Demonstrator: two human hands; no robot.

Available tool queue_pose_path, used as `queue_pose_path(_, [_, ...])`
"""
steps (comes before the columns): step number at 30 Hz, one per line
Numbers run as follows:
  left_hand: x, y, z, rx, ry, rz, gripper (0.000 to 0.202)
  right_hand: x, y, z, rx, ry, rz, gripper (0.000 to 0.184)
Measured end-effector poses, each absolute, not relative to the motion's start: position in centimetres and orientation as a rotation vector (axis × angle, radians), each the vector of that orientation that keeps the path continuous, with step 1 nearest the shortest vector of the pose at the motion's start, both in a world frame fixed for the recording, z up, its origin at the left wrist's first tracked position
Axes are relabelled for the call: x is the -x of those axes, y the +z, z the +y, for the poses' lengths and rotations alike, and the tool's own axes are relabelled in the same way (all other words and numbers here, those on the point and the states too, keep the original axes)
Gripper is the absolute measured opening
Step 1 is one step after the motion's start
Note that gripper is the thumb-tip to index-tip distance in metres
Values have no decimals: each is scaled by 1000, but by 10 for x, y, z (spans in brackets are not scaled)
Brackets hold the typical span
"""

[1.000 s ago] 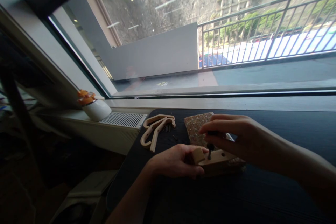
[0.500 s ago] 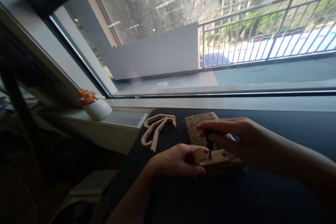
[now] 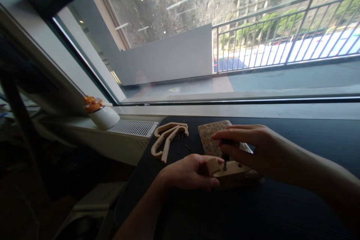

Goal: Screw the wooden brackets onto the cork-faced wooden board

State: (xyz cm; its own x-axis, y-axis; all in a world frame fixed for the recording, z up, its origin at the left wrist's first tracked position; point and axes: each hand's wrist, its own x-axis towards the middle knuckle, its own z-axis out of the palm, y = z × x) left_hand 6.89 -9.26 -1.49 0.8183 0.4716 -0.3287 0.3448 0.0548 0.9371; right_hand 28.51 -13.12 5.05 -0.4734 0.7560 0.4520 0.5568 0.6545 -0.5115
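My left hand grips the end of a pale wooden hook, fingers behind it and thumb in front. The hook lies on a brown, rough-patterned board. My right hand is closed around the dark handle of a short screwdriver. Its shaft stands upright, with the tip at a hole in the hook near my left fingers. A second hole in the hook shows to the right. Whether a screw head sits under the tip is too small to tell.
More wooden hooks lie at the dark table's left end, with several screws beside them and one loose screw nearer me. A white bottle with an orange top stands left on the ledge. A window rises behind the table.
My right fingers have shifted slightly around the screwdriver handle. My left hand, the hook and the board stay where they were.
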Motion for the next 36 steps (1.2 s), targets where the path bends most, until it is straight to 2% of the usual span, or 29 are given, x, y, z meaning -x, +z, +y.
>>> queue_pose_path(9, [-69, -15, -92, -1559, 102, 678, 41, -286, 53, -134, 1047, 470, -2209, 35])
queue_pose_path(16, [-68, -15, -92, -1593, 116, 650, 33, -284, 52, -133, 1066, 397, -2211, 22])
queue_pose_path(21, [-68, -18, -92, -1573, 113, 680, 45, -283, 54, -133, 1109, 326, -2183, 8])
queue_pose_path(25, [-68, -22, -91, -1561, 101, 681, 50, -283, 53, -130, 1114, 301, -2181, 5])
queue_pose_path(29, [-69, -20, -91, -1578, 108, 677, 50, -282, 52, -130, 1055, 258, -2203, 10])
queue_pose_path(36, [-70, -12, -93, -1576, 108, 667, 42, -283, 51, -134, 1028, 306, -2254, 36])
